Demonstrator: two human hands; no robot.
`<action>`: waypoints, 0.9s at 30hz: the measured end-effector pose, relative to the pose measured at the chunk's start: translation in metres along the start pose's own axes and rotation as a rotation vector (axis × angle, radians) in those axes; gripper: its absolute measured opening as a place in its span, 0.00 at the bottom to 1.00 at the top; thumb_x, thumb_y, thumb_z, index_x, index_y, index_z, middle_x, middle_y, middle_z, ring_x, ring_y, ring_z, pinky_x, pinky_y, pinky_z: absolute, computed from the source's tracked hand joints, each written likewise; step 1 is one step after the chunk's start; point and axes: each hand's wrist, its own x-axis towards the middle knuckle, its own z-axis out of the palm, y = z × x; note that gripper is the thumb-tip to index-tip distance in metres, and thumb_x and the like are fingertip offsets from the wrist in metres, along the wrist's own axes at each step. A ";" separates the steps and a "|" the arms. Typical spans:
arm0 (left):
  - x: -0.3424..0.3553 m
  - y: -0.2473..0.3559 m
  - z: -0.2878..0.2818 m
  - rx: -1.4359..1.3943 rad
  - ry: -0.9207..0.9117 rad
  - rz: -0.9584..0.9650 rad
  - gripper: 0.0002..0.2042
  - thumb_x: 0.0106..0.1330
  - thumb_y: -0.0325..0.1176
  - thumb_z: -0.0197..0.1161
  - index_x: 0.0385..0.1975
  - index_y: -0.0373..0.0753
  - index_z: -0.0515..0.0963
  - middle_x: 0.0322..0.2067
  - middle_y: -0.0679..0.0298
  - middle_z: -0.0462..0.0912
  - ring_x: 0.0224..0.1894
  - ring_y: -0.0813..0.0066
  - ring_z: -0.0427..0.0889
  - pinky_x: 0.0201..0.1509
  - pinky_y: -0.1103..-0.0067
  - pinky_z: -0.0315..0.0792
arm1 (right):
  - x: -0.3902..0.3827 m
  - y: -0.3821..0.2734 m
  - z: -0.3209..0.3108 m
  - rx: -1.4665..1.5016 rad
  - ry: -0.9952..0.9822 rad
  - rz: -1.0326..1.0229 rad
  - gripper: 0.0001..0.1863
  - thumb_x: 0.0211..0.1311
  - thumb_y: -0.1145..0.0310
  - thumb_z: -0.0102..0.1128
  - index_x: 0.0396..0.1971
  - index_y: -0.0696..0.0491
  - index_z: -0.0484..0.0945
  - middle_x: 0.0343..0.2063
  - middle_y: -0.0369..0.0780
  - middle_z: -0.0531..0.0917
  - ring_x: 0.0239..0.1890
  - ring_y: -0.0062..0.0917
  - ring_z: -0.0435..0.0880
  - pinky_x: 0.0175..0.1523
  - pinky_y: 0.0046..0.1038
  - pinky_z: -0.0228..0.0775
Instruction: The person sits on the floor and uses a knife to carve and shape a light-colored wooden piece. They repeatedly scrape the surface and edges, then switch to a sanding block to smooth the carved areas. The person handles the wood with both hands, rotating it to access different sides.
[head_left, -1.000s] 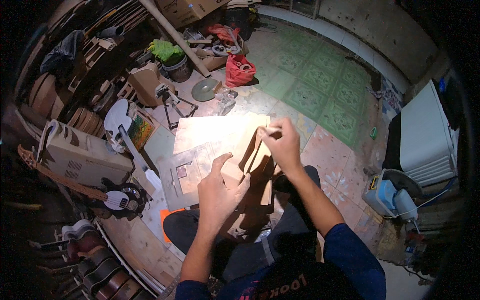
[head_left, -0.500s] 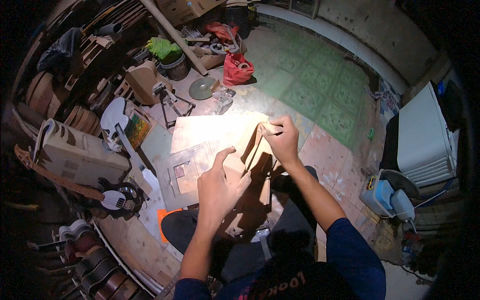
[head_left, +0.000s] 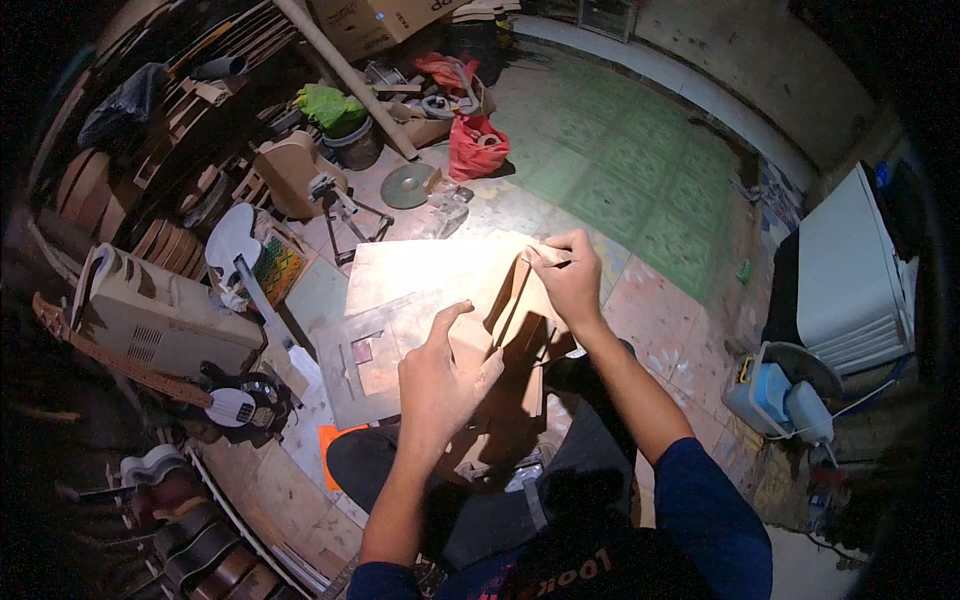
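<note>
A pale wooden piece [head_left: 532, 292] with a long dark slot along it sits tilted in front of me, above my lap. My left hand [head_left: 440, 375] is wrapped round its near end, thumb on top and fingertips against the edge by the slot. At the far end, my right hand [head_left: 572, 280] is closed in a pinch against the wood; whatever lies between those fingertips is too small to make out. Under and beyond the piece lies a brightly lit pale board [head_left: 385, 265]. A grey flat template [head_left: 345, 400] with a rectangular cutout overlaps that board on the left.
At the left are a dark electric guitar [head_left: 265, 405], a white guitar body [head_left: 236, 232] and a row of curved guitar bodies [head_left: 190, 540]. A black stand [head_left: 350, 215], a round disc [head_left: 405, 187] and a red bag [head_left: 478, 148] stand beyond. A white appliance [head_left: 850, 270] is at right.
The view has shifted slightly, so the scene sits a little lower and to the right. My right hand stays at the wood's far end; my left hand keeps its grip.
</note>
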 end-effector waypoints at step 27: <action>-0.002 -0.005 0.005 0.003 0.090 0.040 0.26 0.54 0.40 0.71 0.53 0.44 0.74 0.20 0.49 0.80 0.25 0.52 0.83 0.33 0.66 0.75 | -0.038 0.007 0.019 0.137 -0.179 -0.057 0.15 0.50 0.68 0.73 0.28 0.55 0.72 0.27 0.43 0.77 0.33 0.37 0.79 0.38 0.34 0.71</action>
